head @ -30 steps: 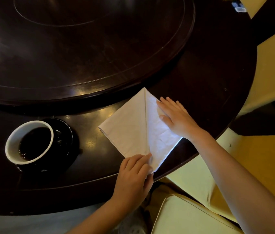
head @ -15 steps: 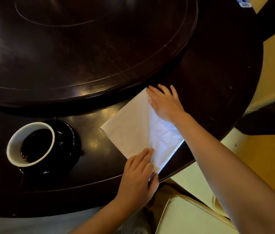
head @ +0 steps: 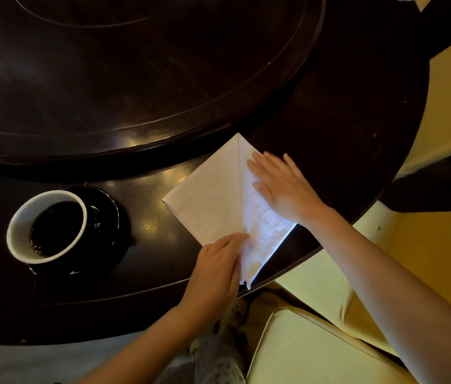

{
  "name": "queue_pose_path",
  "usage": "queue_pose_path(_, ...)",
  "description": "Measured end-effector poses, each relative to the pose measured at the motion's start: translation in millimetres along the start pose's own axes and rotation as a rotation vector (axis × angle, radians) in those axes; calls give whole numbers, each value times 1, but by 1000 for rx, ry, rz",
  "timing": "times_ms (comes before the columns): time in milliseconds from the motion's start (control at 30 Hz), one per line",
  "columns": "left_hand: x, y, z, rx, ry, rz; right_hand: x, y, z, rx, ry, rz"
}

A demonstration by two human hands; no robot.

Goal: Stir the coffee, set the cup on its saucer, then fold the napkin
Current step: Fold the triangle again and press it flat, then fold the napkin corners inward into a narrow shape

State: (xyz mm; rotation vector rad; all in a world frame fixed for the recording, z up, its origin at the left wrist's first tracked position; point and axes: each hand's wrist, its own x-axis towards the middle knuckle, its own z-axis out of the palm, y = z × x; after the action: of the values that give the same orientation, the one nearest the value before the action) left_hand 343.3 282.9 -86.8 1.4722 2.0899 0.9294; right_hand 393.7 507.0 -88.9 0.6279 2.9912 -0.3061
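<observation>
1. Napkin, white cloth, folded to a kite-like shape (head: 213, 200): lies flat on the dark polished wooden table (head: 343, 112), near the table's front edge. Its far point aims at the raised round centre section of the table (head: 135, 65); its near point reaches the table edge. A straight crease runs from the far point to the near point.
2. Left hand (head: 216, 270): rests on the near part of the napkin, fingers curled, with the fingertips (head: 239, 238) pressing the cloth at the crease. It pins the cloth down; nothing is enclosed in the hand.
3. Right hand (head: 282, 187): lies flat, palm down, fingers extended and slightly spread, on the right-hand flap of the napkin. It holds nothing. The fingers appear slightly blurred.
4. White ceramic cup with dark coffee (head: 47, 225): stands upright on the dark round saucer (head: 108, 212), left of the napkin and apart from it.
5. Right-hand flap: visibly more wrinkled than the left-hand flap.
6. Yellow upholstered seat cushion (head: 315, 353): sits below the table edge, under the right forearm.
</observation>
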Motion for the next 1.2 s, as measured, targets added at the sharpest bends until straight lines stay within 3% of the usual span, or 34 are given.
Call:
queue_pose_path(67, 11, 2, -10, -93, 45, -45, -15, 3, 2, 53, -50, 9)
queue_pose_path(133, 28, 0, -27, -108, 170, -116, -23, 5, -6, 266, 60, 119)
queue_pose_path(233, 60, -16, -58, 65, 302, -293, -37, 14, -18, 452, 251, 365)
queue_pose_path(333, 78, -28, -78, 209, 171, -487, -53, 25, -22, 574, 145, 485)
queue_pose_path(467, 82, -32, -82, 313, 54, -527, -58, 30, -27, 664, -63, 553)
queue_pose_path(700, 88, -37, -102, 212, -166, -655, -64, 27, -29, 795, -23, 648)
queue_pose_path(833, 84, -37, -104, 96, -120, -659, -72, 23, -26, 965, 33, 722)
queue_pose_path(967, 79, -33, -106, -270, -81, -765, -80, 21, -32, 1178, 38, 757)
queue_pose_path(1033, 75, -31, -107, -336, -80, -783, -83, 18, -34, 1180, 53, 751)
queue_pose_path(1200, 76, -27, -118, -542, 86, -765, -87, 19, -48, 1308, 193, 829)
